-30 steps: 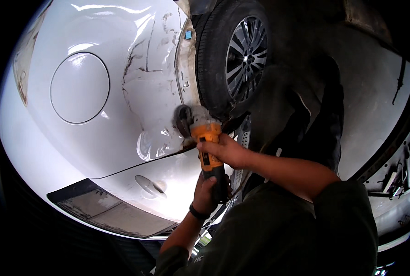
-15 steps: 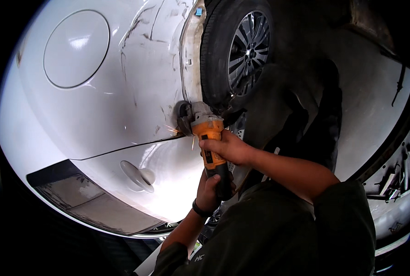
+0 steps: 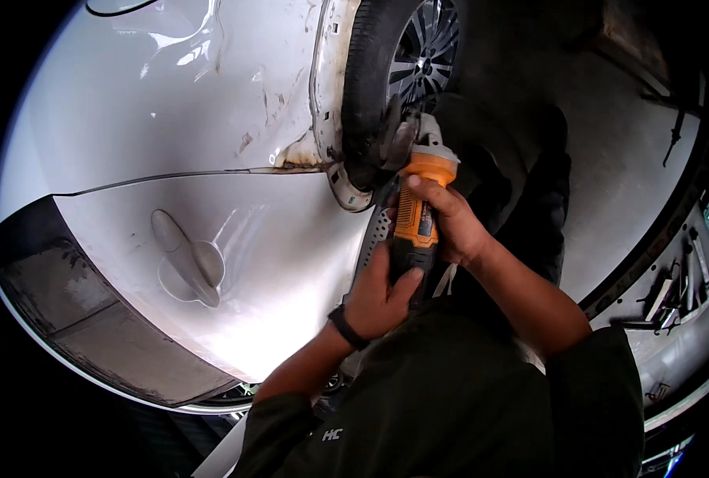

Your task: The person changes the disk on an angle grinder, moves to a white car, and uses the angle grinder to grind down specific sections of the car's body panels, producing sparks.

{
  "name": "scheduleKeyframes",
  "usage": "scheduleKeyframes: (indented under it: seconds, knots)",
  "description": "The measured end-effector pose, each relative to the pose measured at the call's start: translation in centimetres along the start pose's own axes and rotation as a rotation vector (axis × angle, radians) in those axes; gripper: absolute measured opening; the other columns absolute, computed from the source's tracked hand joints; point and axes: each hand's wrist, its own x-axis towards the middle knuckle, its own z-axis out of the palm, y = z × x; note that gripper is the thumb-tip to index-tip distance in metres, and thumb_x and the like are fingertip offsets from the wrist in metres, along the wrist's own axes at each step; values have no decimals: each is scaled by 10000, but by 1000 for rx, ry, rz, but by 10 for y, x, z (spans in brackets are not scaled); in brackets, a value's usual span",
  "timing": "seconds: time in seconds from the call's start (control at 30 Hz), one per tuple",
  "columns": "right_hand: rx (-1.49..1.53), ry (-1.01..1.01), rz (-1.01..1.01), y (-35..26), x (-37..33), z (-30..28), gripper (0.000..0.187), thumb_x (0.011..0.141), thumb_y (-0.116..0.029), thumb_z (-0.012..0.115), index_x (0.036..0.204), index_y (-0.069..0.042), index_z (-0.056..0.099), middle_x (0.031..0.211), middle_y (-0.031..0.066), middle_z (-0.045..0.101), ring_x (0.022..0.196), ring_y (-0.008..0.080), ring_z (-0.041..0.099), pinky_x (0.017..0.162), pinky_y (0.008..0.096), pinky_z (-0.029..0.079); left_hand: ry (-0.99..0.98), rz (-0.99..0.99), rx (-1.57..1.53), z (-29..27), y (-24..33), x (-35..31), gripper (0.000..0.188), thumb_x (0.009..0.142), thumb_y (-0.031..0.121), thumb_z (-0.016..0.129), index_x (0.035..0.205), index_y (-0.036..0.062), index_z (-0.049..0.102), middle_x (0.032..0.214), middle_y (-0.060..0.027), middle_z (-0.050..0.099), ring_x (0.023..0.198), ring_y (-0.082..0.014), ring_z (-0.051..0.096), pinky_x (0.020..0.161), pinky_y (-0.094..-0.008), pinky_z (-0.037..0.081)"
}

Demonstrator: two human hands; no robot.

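Observation:
Both my hands hold an orange and black angle grinder (image 3: 434, 167) with a grey head. My left hand (image 3: 374, 299), with a dark band at its wrist, is wrapped round the black rear end. Farther up the orange body, my right hand (image 3: 458, 223) grips from the right. The blurred disc and guard (image 3: 396, 143) are beside the tyre (image 3: 360, 88), apart from the white body panel (image 3: 171, 103). At the panel's lower corner, next to the wheel arch, a bare, rusty-brown patch (image 3: 297, 155) shows.
A white car door (image 3: 283, 239) with a handle (image 3: 185, 259) lies left of my hands. The spoked wheel (image 3: 422, 64) is ahead. Beyond my right arm are the grey floor (image 3: 609, 199) and several tools (image 3: 677, 295) on a light surface.
The grinder has come away from the panel edge and moved right, in front of the tyre. Sparks seen earlier are gone. Both hands moved with it, and the view has shifted along the car.

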Motion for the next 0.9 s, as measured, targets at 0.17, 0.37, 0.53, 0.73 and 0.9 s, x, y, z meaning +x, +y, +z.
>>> scheduleKeyframes:
  seconds: [0.17, 0.37, 0.53, 0.73, 0.9]
  knots:
    - [-236, -90, 59, -3, 26, -13, 560, 869, -388, 791, 1247, -36, 574, 983, 87, 669, 902, 188, 668, 801, 349, 561, 437, 596, 920, -141, 13, -13, 267, 878, 66, 672, 1135, 6, 634, 1119, -153, 657, 1061, -346, 632, 955, -427, 501]
    - [-592, -155, 109, -4, 37, -23, 538, 886, -334, 791, 1252, -3, 576, 1022, 67, 669, 918, 172, 655, 867, 325, 543, 1129, 905, 1776, -267, 73, -38, 430, 1035, 397, 558, 1198, 4, 613, 1116, -162, 628, 1041, -334, 599, 907, -484, 440]
    - [-612, -172, 224, 9, 38, -35, 597, 881, -306, 798, 1321, 0, 533, 1129, 96, 656, 1022, 199, 642, 961, 347, 513, 1118, 954, 1528, -245, 41, 1, 563, 1054, 491, 465, 1267, -14, 590, 1249, -188, 573, 1205, -367, 495, 1004, -549, 393]
    - [-721, -231, 214, 7, 49, -42, 645, 859, -318, 793, 1336, 10, 508, 1149, 135, 659, 1055, 222, 641, 988, 361, 503, 1075, 859, 1731, -256, 44, -8, 490, 1054, 433, 480, 1233, -8, 595, 1321, -205, 548, 1282, -369, 459, 1056, -575, 366]
    - [-732, -258, 219, 0, 54, -42, 665, 860, -315, 790, 1345, 30, 494, 1178, 152, 656, 1091, 236, 645, 1014, 366, 499, 1033, 847, 1677, -258, 41, -13, 484, 1056, 419, 473, 1246, -15, 572, 1335, -218, 521, 1323, -370, 433, 1087, -600, 343]
